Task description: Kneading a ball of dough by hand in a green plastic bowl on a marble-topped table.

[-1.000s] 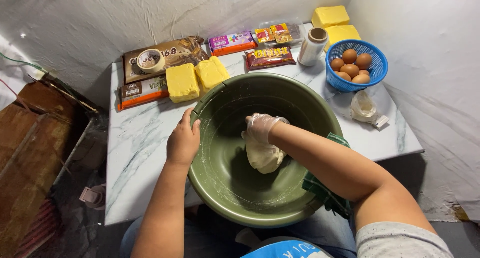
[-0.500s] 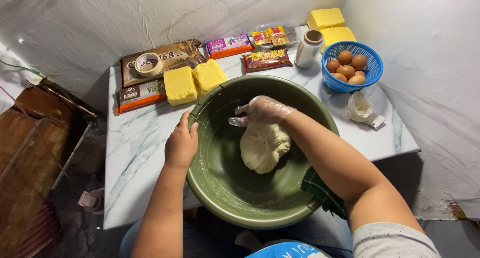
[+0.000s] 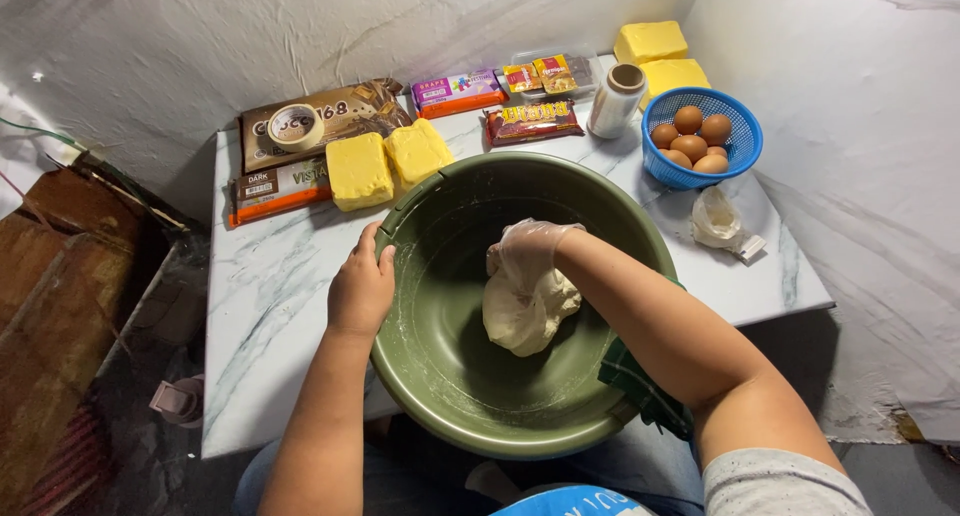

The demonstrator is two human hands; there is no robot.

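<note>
A big green plastic basin stands at the near edge of a white marble table. Inside it lies a pale lump of dough. My right hand, in a thin clear glove, presses down on the top of the dough with its fingers curled into it. My bare left hand grips the basin's left rim, thumb over the edge.
Behind the basin lie two yellow butter blocks, brown chocolate packs, small coloured packets and a roll of clear film. A blue basket of brown eggs and a crumpled plastic bag sit right. Walls close in behind and right.
My right hand lifted off the dough toward the basin's far side, then came back down onto it. The dough has shifted a little. My left hand has stayed on the rim.
</note>
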